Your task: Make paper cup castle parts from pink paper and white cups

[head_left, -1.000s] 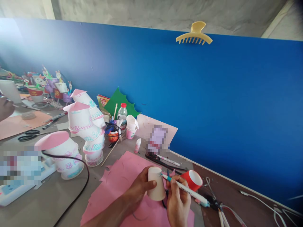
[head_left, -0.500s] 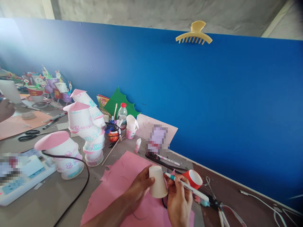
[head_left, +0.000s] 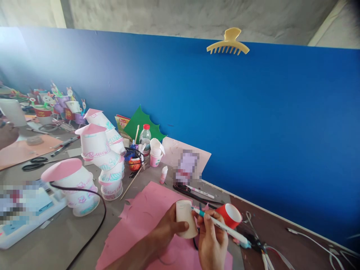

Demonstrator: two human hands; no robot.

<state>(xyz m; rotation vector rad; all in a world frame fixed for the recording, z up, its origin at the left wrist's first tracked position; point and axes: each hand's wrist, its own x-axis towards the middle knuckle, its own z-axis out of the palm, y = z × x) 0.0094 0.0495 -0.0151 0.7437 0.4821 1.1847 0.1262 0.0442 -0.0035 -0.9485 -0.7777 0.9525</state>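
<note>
My left hand (head_left: 171, 225) grips a white paper cup (head_left: 186, 222), its thumb lying across the side. Faint teal marks show near the cup's upper edge. In my right hand (head_left: 213, 234) is a white marker pen (head_left: 225, 226) with a teal collar, its tip at the upper right of the cup. Both hands are over a large pink paper sheet (head_left: 140, 213) with jagged edges. Just behind my right hand lies a red paper cup (head_left: 231, 216) on its side.
Stacked paper-cup towers with pink cone roofs (head_left: 94, 140) stand left, near a black cable (head_left: 104, 213) and a power strip (head_left: 33, 234). Black scissors (head_left: 35, 164) lie farther left, near another person's hand (head_left: 8, 135). A bottle (head_left: 145, 137), glue tube (head_left: 163, 175) and pink pen (head_left: 201, 192) are behind the sheet.
The marker tip has shifted slightly left, closer to the cup's upper edge. Teal marks now show there. The left thumb lies farther across the cup, and the view has tilted slightly.
</note>
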